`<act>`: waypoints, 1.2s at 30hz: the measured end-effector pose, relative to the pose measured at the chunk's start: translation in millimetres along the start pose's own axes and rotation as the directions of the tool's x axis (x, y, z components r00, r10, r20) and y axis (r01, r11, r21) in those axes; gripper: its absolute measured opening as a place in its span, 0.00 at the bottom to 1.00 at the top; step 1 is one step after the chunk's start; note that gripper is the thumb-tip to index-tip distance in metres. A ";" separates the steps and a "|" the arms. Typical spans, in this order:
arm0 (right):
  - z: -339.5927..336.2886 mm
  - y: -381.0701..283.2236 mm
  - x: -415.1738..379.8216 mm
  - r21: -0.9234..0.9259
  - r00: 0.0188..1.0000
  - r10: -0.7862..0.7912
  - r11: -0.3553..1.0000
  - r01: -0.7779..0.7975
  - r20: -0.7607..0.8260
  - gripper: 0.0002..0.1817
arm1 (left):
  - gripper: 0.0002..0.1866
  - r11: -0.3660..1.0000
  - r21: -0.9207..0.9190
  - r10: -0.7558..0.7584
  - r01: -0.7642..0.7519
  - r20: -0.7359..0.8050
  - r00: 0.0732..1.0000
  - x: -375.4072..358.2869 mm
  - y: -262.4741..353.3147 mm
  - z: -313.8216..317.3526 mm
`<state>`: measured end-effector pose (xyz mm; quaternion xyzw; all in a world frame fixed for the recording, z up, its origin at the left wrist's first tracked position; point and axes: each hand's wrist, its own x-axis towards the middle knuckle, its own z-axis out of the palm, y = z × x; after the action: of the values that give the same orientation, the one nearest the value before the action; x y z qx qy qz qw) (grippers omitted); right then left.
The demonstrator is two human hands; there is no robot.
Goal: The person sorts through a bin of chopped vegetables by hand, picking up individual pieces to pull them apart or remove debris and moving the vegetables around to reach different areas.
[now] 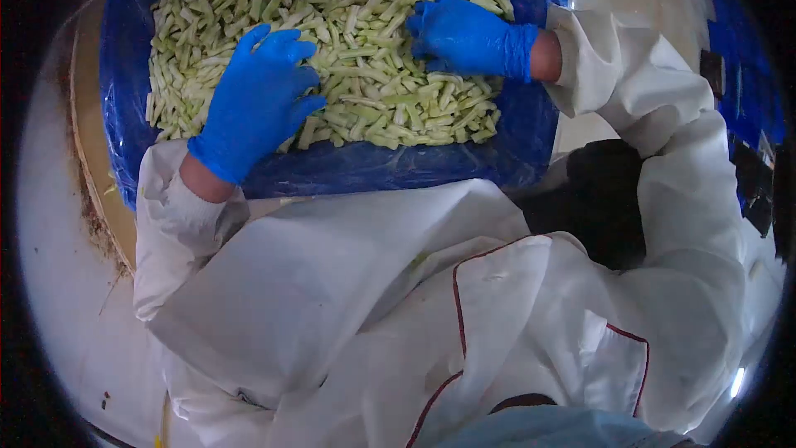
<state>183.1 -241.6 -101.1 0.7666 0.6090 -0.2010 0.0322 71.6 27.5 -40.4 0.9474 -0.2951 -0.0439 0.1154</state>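
Pale green cut vegetable strips [373,108] lie in a thick layer in a wide blue tray lined with clear plastic [381,168]. My left hand [259,104], in a blue glove, rests over the left part of the strips with its fingers spread and nothing held. On the right, my right hand [464,36], also gloved in blue, touches the strips with its fingers bent down. Its fingertips are partly hidden, and whether they hold any strips cannot be made out.
A tan rounded surface edge [93,116] shows left of the tray, above a whitish floor [75,299]. Blue and dark objects [742,75] stand at the far right. A dark shape [601,199] sits below the tray's right corner.
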 end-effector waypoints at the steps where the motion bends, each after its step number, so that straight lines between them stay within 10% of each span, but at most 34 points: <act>1: 0.9 -0.7 2.1 -0.008 1.000 -0.013 1.000 0.013 -0.009 0.11 | 0.10 1.000 0.017 0.000 0.001 -0.030 1.000 -1.1 -0.4 0.5; 4: 0.6 3.7 -0.8 0.156 0.977 -0.102 0.979 0.132 -0.187 0.09 | 0.10 0.995 -0.086 -0.053 0.050 -0.033 0.998 -3.0 -6.2 8.8; 10: -10.0 -11.1 -0.6 0.173 0.995 0.044 0.983 -0.059 0.088 0.12 | 0.08 0.983 -0.182 -0.059 0.030 -0.158 0.986 -1.5 -8.9 15.4; 15: -48.8 17.7 1.0 0.849 0.991 0.066 0.511 -0.132 0.114 0.14 | 0.07 0.727 -0.668 -0.316 0.158 -0.121 0.941 2.8 5.8 7.3; 20: -68.5 -9.4 13.9 0.971 0.996 0.084 0.235 -0.049 0.030 0.12 | 0.10 0.513 -0.834 -0.336 0.204 0.024 0.942 25.4 29.1 11.1; 24: -72.2 -28.2 17.7 0.955 0.987 0.145 0.297 0.016 -0.062 0.07 | 0.11 0.269 -0.922 -0.421 0.277 0.146 0.895 22.5 30.5 12.3; 30: -77.9 -43.3 22.3 0.724 0.918 0.291 0.690 -0.006 -0.270 0.06 | 0.10 0.260 -0.934 -0.459 0.244 0.103 0.882 21.2 30.0 16.0; 36: -82.5 -14.4 21.5 0.998 0.981 0.192 0.054 0.025 -0.035 0.08 | 0.10 0.154 -0.973 -0.460 0.172 0.084 0.884 13.7 24.4 13.4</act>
<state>195.5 -193.8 -30.2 0.6265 0.2600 -0.4997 -0.5386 67.4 -2.4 -47.6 0.7073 0.0187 -0.1280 0.6950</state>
